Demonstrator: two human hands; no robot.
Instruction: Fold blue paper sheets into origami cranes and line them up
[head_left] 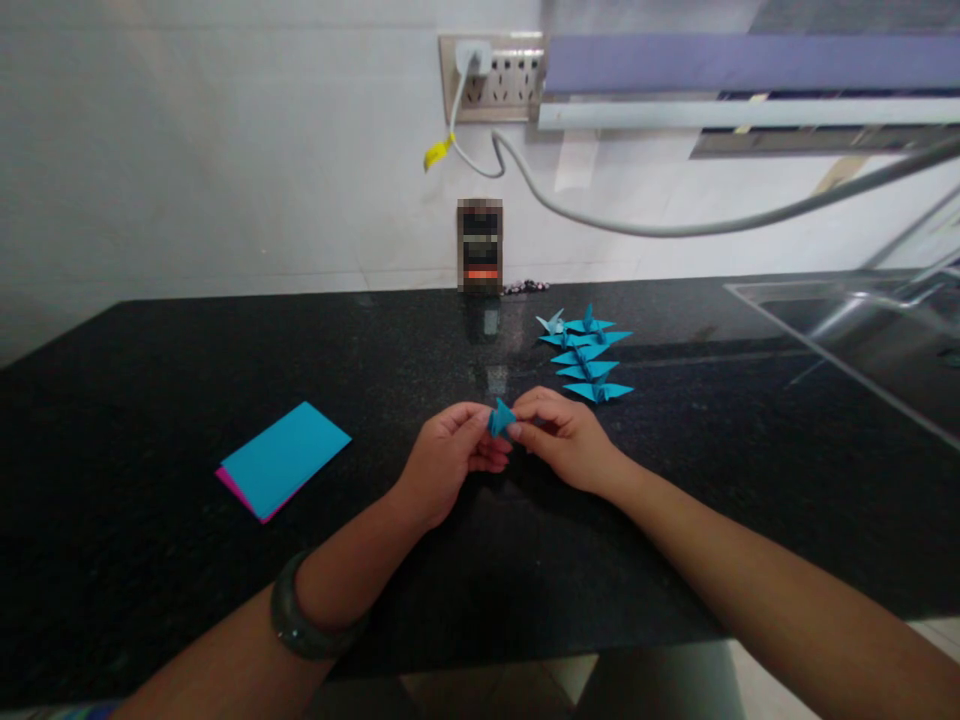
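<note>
Between my two hands, just above the black countertop (420,350), is a small folded piece of blue origami paper (502,417). My left hand (454,450) pinches its left side between thumb and fingers. On the other side, my right hand (566,435) grips the right edge with thumb and index finger. Fingertips cover part of the paper, so its full shape is hidden. Behind my right hand stand several blue paper cranes (592,365) in a close group, a paler crane (553,323) at their back left.
A stack of blue paper (289,455) with a pink sheet (238,490) beneath lies at the left. A blurred phone-like object (480,245) leans on the wall, a beaded strap (526,287) beside it. A sink (832,290) is at right; a grey cable (637,228) hangs above.
</note>
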